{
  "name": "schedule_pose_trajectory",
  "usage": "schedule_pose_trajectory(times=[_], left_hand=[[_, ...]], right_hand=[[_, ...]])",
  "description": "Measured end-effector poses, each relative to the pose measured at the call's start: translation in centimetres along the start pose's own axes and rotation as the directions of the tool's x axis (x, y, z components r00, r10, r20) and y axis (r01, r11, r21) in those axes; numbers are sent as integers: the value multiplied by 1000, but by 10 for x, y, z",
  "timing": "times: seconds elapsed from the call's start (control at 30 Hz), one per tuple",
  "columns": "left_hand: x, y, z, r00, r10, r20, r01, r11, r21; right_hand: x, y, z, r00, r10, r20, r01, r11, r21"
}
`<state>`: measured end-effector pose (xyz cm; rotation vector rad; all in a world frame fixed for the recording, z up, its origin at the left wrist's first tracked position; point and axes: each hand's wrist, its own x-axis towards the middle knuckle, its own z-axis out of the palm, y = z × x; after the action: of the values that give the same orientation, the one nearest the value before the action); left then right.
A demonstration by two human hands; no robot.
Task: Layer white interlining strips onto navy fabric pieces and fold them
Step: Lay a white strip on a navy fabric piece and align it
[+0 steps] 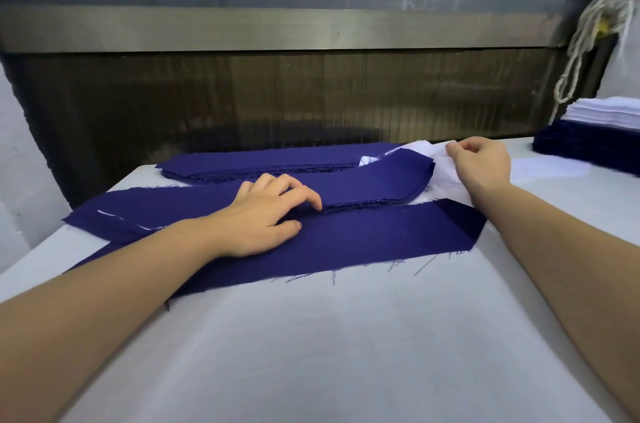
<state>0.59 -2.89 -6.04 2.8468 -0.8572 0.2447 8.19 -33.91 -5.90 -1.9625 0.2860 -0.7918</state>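
Note:
A single navy fabric piece (363,242) lies flat across the white table, its frayed edge toward me. Behind it sits a stack of navy pieces (363,180), and a second navy stack (277,159) lies farther back. My left hand (266,215) grips the front edge of the near stack, fingers on top and thumb on the single piece below. My right hand (481,163) pinches the end of a white interlining strip (446,173) at the right end of the stacks; most of that strip is hidden under navy fabric.
The white-covered table (346,353) stretches toward me. At the far right stands a pile of navy pieces topped with white strips (595,132). A dark machine opening with a metal bar (277,28) runs behind the stacks. Knotted cords (581,38) hang at the upper right.

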Motion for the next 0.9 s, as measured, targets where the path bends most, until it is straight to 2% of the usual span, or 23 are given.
schedule_pose_trajectory(times=[0.13, 0.27, 0.37, 0.47, 0.57, 0.63, 0.73, 0.9], left_hand=[[8, 6, 0, 999, 0, -32, 1, 1000, 21], [24, 17, 0, 998, -7, -64, 7, 1000, 10], [39, 29, 1, 997, -24, -67, 21, 998, -51], [53, 44, 4, 995, -71, -71, 54, 974, -220], [66, 58, 8, 990, -128, -52, 88, 874, -478], [75, 66, 10, 988, -152, -35, 106, 820, -563], [85, 72, 12, 983, -182, -31, 129, 797, -591], [92, 75, 12, 964, -247, -101, 150, 814, -562]], right_hand=[[2, -4, 2, 992, -53, -112, 53, 999, -5], [-4, -10, 3, 960, -139, -244, 108, 985, -136], [-9, -15, 4, 972, -155, -178, 141, 986, -89], [-13, -17, 6, 974, -188, -124, 187, 982, -22], [-16, -16, 7, 965, -258, -57, 258, 966, 4], [-16, -14, 6, 945, -327, -23, 326, 945, -16], [-18, -15, 8, 913, -396, 95, 395, 918, 31], [-19, -12, 16, 918, -308, 250, 335, 939, -72]])
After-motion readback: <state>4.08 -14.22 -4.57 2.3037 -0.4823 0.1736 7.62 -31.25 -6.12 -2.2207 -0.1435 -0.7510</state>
